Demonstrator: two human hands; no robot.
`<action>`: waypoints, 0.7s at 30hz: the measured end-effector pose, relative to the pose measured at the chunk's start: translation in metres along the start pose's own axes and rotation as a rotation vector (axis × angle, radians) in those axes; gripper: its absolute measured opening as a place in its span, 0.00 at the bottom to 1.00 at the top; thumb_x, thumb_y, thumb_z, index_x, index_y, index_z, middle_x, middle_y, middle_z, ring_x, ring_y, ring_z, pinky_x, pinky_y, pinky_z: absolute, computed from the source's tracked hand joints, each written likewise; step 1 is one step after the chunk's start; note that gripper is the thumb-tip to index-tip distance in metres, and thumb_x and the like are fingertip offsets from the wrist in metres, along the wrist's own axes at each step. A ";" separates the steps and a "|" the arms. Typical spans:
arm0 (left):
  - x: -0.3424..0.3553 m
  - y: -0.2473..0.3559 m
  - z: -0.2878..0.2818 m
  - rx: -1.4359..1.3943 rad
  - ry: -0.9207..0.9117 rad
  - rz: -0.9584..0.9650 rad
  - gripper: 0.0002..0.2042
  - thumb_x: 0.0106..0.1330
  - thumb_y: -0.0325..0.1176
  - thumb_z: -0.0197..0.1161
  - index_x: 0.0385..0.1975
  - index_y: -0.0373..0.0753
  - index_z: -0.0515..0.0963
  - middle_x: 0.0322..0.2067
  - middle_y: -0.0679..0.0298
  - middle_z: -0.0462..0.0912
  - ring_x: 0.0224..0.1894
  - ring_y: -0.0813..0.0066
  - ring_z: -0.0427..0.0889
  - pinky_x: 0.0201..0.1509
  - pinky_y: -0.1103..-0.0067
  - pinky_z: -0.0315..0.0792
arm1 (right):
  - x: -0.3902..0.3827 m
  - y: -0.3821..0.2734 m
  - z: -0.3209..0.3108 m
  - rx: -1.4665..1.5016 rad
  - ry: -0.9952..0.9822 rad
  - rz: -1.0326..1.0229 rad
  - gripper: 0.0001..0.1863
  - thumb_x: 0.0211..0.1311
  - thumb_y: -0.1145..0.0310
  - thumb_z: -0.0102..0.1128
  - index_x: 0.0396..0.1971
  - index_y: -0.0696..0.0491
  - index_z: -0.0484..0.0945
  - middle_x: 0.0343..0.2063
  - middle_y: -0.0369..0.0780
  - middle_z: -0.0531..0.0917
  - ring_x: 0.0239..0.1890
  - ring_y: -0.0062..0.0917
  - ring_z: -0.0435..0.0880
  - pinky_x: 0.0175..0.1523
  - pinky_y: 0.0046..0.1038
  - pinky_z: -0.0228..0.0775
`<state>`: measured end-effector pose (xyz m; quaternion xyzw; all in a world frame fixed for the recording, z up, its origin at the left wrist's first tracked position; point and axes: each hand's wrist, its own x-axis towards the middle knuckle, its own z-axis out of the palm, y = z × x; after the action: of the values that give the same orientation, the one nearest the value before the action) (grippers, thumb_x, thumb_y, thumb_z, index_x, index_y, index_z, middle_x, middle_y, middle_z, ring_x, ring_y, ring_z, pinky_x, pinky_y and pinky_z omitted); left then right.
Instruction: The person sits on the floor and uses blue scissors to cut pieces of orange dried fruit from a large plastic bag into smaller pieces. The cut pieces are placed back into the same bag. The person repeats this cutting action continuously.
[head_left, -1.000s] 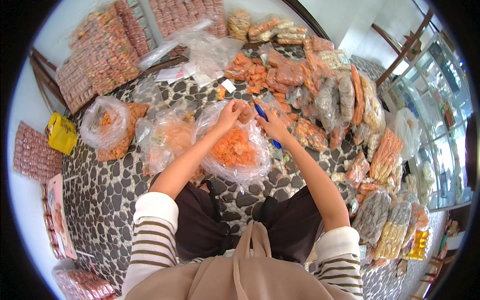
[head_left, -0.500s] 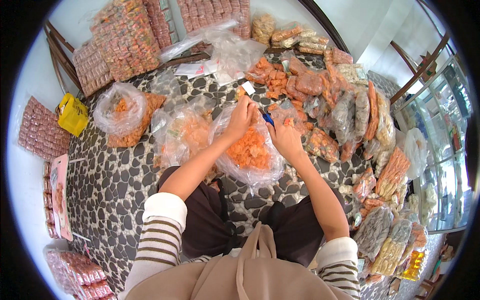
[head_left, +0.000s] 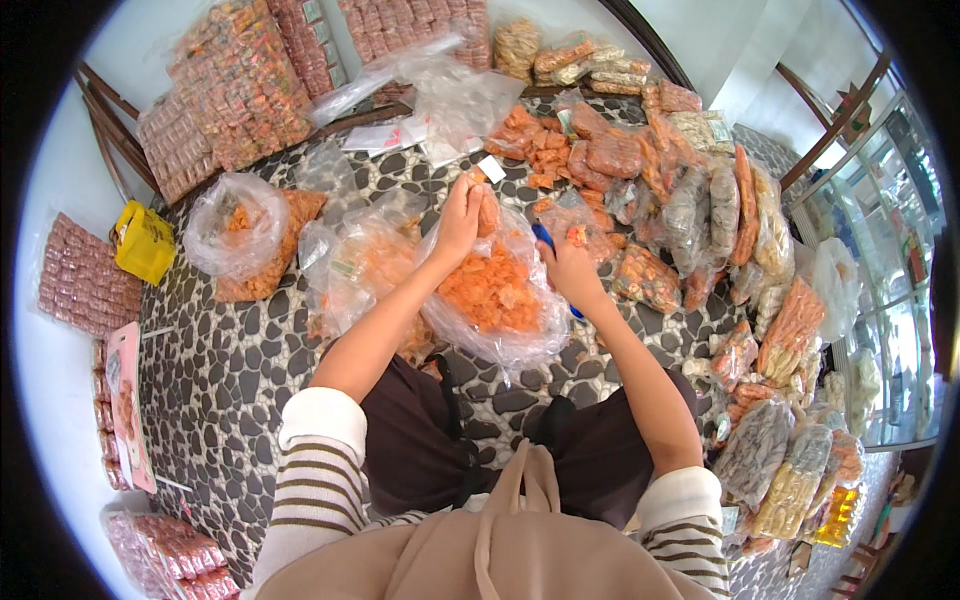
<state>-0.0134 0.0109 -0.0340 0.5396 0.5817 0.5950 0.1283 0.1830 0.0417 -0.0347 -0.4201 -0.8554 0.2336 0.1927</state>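
Note:
In front of me an open clear plastic bag (head_left: 540,345) holds loose orange chips (head_left: 495,290). Above its far side my left hand (head_left: 462,222) is closed on a small packet of orange snack (head_left: 489,212). A white label (head_left: 492,168) shows at the packet's upper end. To the right, my right hand (head_left: 572,270) grips a blue hand tool (head_left: 543,236), which is apart from the packet. Part of the tool's blue body shows below the hand; its exact kind is hard to make out.
Left of the chips lie another clear bag (head_left: 375,255) and an open bag (head_left: 238,225) of orange snack. Packed snack bags (head_left: 690,215) pile up along the right, beside a glass case (head_left: 870,300). Plastic sheets (head_left: 450,105) lie at the back, near a yellow bag (head_left: 145,242) at left.
My hands have moved apart. My left hand went left with the packet, which now shows more fully. My right hand and the blue tool pulled away from it.

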 end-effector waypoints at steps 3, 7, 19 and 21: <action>-0.014 0.004 0.013 -0.159 -0.137 -0.064 0.09 0.68 0.35 0.43 0.28 0.36 0.61 0.24 0.62 0.64 0.29 0.74 0.65 0.37 0.78 0.62 | 0.012 -0.003 -0.001 0.646 -0.048 0.185 0.14 0.55 0.59 0.58 0.26 0.55 0.72 0.11 0.33 0.71 0.13 0.14 0.69 0.17 0.17 0.58; -0.029 0.007 0.027 -0.368 -0.277 -0.255 0.09 0.68 0.35 0.44 0.30 0.37 0.63 0.26 0.66 0.67 0.31 0.80 0.66 0.39 0.82 0.63 | 0.017 -0.008 0.002 0.669 -0.020 0.145 0.11 0.49 0.65 0.64 0.26 0.55 0.74 0.12 0.31 0.71 0.13 0.13 0.68 0.18 0.16 0.57; -0.041 0.018 0.022 0.211 -0.252 0.184 0.09 0.60 0.27 0.53 0.40 0.42 0.70 0.40 0.60 0.62 0.44 0.67 0.67 0.46 0.74 0.65 | 0.011 0.000 -0.007 0.476 0.123 0.127 0.08 0.48 0.68 0.63 0.22 0.57 0.77 0.13 0.35 0.76 0.14 0.15 0.72 0.21 0.20 0.63; -0.038 0.023 0.017 0.285 -0.303 0.296 0.11 0.56 0.24 0.55 0.39 0.44 0.72 0.41 0.59 0.62 0.45 0.63 0.66 0.48 0.73 0.65 | 0.011 0.000 -0.008 0.502 0.093 0.214 0.08 0.49 0.68 0.62 0.23 0.57 0.77 0.12 0.34 0.75 0.14 0.15 0.72 0.20 0.20 0.62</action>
<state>0.0256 -0.0160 -0.0382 0.7144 0.5487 0.4317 0.0483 0.1808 0.0526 -0.0263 -0.4574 -0.7119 0.4377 0.3039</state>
